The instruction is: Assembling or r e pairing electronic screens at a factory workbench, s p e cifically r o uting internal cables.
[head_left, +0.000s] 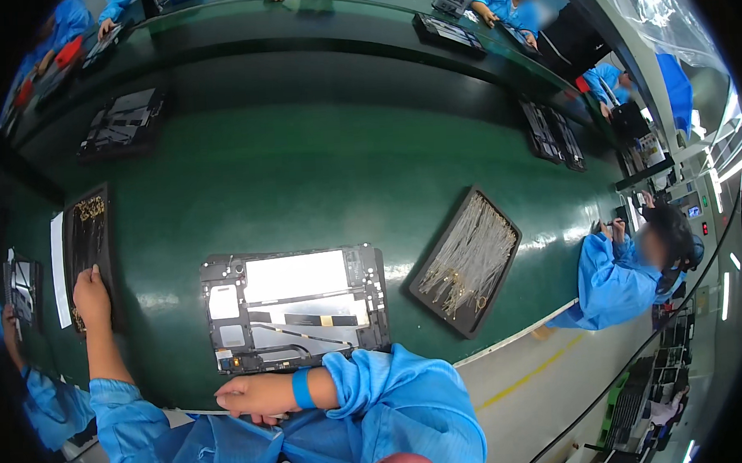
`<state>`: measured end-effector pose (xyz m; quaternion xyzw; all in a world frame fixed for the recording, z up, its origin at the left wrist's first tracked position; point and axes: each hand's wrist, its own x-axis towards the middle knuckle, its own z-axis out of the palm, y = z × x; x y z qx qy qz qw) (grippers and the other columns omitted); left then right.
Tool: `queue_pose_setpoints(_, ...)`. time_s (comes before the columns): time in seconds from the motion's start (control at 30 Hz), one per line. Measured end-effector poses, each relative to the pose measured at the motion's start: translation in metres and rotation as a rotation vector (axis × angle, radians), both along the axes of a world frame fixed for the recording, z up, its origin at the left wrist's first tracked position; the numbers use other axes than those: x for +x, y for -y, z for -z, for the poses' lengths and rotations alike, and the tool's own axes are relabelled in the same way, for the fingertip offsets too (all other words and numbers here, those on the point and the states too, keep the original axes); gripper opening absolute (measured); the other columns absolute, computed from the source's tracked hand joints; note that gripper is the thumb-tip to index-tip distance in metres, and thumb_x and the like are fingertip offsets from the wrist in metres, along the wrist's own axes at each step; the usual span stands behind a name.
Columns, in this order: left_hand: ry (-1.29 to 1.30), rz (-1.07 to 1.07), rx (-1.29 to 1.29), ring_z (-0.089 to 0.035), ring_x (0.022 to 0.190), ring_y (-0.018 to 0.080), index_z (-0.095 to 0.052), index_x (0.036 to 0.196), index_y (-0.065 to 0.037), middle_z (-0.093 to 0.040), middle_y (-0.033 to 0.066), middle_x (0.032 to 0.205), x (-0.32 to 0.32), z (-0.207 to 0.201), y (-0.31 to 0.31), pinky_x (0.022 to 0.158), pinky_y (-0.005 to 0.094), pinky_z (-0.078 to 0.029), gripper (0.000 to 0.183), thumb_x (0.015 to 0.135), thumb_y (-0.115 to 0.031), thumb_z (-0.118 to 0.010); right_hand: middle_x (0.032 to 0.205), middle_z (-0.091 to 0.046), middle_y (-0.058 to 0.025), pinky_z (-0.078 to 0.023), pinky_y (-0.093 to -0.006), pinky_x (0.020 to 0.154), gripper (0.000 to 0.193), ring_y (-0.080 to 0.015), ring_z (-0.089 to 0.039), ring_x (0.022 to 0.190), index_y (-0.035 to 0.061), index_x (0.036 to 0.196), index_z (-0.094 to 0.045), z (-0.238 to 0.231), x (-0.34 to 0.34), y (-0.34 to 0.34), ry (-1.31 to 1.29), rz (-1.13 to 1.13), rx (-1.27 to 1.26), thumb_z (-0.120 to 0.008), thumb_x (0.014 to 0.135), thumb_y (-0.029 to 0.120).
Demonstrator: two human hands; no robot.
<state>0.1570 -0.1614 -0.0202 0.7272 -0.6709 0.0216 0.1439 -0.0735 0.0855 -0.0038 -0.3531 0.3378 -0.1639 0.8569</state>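
My left hand (92, 298) reaches over a narrow dark tray (111, 243) at the left, its fingers drawn together at the inner side. Small gold-coloured parts and dark strips lie in this tray; anything between the fingertips is too small to make out. In front of me lies an opened tablet (297, 288) showing white and silver battery areas, black tapes and thin cables. My right hand (254, 395), with a blue band (302, 388) at the wrist, rests curled at the table's front edge just below the tablet. Its fingertips are mostly hidden.
A dark tray (472, 260) of thin clear-and-gold cables sits slanted right of the tablet. A white strip (60, 270) lies beside the left tray. More opened tablets (122, 122) (551, 132) lie farther off on the green table (302, 168). Co-workers in blue sit around it.
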Motion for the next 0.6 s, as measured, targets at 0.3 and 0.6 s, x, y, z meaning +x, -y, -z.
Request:
queue_pose_setpoints(0.3,-0.031,0.072,-0.044,-0.053,0.076,0.0358,-0.058,0.080,-0.001,-0.056,0.0191,0.079,0.000,-0.014,-0.020,0.066,0.0416,-0.041,0.028,0.078,-0.028,-0.048,0.094,-0.050,-0.0100,-0.041,-0.0242,0.043,0.051,-0.0127,-0.048,0.055,0.0059,0.119,-0.035,0.002,0.000,-0.002,-0.001,0.032,0.051,-0.037,0.082,0.041)
queue_pose_setpoints(0.6,-0.147,0.091,-0.311,-0.052,0.070,0.0362,-0.056,0.075,0.003,-0.055,0.0208,0.071,-0.024,-0.053,-0.045,0.064,0.0406,-0.041,0.024,0.080,-0.018,-0.047,0.089,-0.050,-0.0080,-0.041,-0.0220,0.044,0.052,-0.0107,-0.046,0.055,0.0039,0.118,-0.034,0.003,0.002,-0.002,-0.009,0.020,0.090,-0.039,0.082,0.041)
